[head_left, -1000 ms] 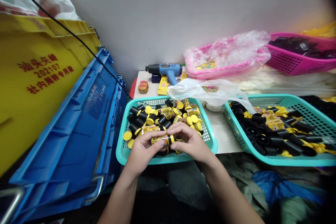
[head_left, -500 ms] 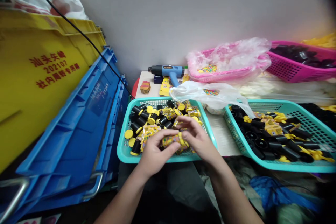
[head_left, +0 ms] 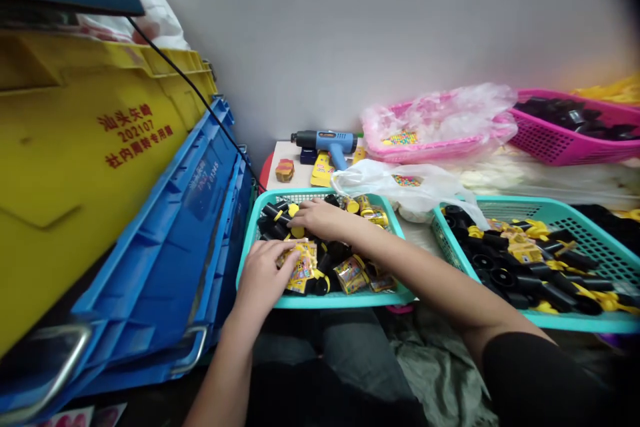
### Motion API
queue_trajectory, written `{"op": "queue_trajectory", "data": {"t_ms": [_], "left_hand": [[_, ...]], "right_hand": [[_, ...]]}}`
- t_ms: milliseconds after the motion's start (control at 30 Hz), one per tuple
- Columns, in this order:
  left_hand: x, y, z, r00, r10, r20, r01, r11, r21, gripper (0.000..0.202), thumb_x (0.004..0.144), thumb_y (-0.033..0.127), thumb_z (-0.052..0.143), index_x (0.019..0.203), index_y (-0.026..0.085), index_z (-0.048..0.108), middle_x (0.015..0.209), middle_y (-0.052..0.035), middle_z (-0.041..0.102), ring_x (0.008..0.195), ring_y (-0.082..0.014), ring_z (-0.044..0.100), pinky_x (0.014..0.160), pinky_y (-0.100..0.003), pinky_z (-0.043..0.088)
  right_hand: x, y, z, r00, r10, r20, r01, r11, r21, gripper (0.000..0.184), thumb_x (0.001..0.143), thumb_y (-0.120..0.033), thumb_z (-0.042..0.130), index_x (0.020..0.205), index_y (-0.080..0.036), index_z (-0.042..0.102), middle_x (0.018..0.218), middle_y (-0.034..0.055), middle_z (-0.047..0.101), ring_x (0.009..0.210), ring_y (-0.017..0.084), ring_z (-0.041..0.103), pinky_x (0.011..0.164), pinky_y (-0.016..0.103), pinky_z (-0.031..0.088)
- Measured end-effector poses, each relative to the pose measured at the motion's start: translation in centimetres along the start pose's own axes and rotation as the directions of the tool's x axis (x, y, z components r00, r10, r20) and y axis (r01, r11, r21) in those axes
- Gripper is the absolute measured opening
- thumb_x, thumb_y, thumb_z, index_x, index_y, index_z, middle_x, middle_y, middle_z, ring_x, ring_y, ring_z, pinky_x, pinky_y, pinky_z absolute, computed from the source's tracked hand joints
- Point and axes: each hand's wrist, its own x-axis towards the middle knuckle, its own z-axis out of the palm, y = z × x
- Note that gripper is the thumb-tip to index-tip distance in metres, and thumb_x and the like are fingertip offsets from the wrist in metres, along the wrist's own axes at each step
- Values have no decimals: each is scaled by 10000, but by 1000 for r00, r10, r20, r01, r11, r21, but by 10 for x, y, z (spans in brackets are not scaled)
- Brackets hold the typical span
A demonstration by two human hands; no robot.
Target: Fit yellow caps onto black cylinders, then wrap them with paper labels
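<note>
In the nearer turquoise basket [head_left: 242,280], black canisters with yellow caps lie mixed with yellow printed wrappers. My left hand [head_left: 264,272] rests at the front left of the heap, thumb and fingers apart over a pile of yellow printed wrappers [head_left: 306,260]. Farther back, my right hand [head_left: 320,219] reaches across the basket with its fingers bent around a yellow-capped black canister [head_left: 297,231], which they partly hide. A wrapped canister [head_left: 350,275] lies at the basket's front right, touched by neither hand.
A second turquoise basket [head_left: 580,327] of black and yellow parts stands at right. Behind are a blue heat gun [head_left: 336,141], a plastic bag [head_left: 425,188] and pink baskets [head_left: 543,141]. Blue crates [head_left: 165,240] and a yellow crate [head_left: 60,213] wall the left side; a black cable [head_left: 190,88] hangs there.
The wrapped canister has left my hands and lies in the basket. My left hand has moved left to the wrappers; my right hand has reached forward and left. The view has shifted slightly.
</note>
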Motion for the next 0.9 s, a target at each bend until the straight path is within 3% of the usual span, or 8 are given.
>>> {"op": "queue_trajectory", "data": {"t_ms": [133,200,300,367,467,567,733,900], "left_hand": [[-2,-9,-1,993,-19,117,17,1000,18,252,774,372,683,984,238,720,951,-46,688,944,-250,576,848,-374,464],[0,-10,0,990,-35,133,34,999,8,147,759,322,690,867,230,727,881,-37,675,906,-242,574,823,-367,460],[5,-12,0,988,-33,151,47,995,-91,85,775,273,655,774,228,727,791,-28,691,837,-224,586,772,-345,461],[8,-15,-1,988,-27,154,55,981,-183,138,795,272,624,838,238,751,793,-31,709,819,-215,607,760,-331,471],[8,-19,0,989,-77,123,109,955,-276,229,817,291,592,976,239,749,864,-45,720,853,-213,644,785,-321,493],[6,-20,0,977,-192,87,211,922,-326,239,811,307,611,1005,219,721,934,-56,730,867,-212,669,792,-324,512],[5,-9,-8,966,-237,-107,180,907,-380,121,720,320,711,694,202,711,930,-57,742,907,-227,667,789,-315,526],[3,13,-13,913,-399,82,338,630,-699,428,684,311,751,1068,166,628,661,10,730,637,-164,696,616,-244,552]], "right_hand": [[-10,0,-4,981,140,-138,-116,979,170,389,790,-147,603,1177,-112,601,1112,147,657,1031,260,569,882,371,433],[-27,-7,-9,940,243,-239,-148,922,358,458,781,-170,587,1236,-131,549,1212,143,611,1081,249,561,918,373,435],[-55,-23,-14,871,383,-307,-140,793,592,383,784,-171,517,1163,-174,574,1225,102,601,1108,234,549,958,392,416],[-70,-34,-10,807,524,-274,-150,630,762,316,771,-146,446,1049,-185,592,1074,66,641,985,207,588,882,372,453],[-84,-45,4,738,668,-99,-120,274,954,299,773,-148,381,1009,-200,557,751,-3,602,655,148,563,624,286,465],[-91,-48,20,694,720,-19,-69,93,993,301,805,-189,407,1073,-208,542,705,-21,580,628,139,552,611,275,457],[-96,-52,31,691,717,-87,22,99,995,341,785,-198,493,1109,-230,594,902,9,617,890,168,588,829,327,451],[-91,-61,23,694,716,-70,248,-146,958,393,706,-163,507,1075,-243,616,924,7,606,887,174,599,846,341,464]]}}
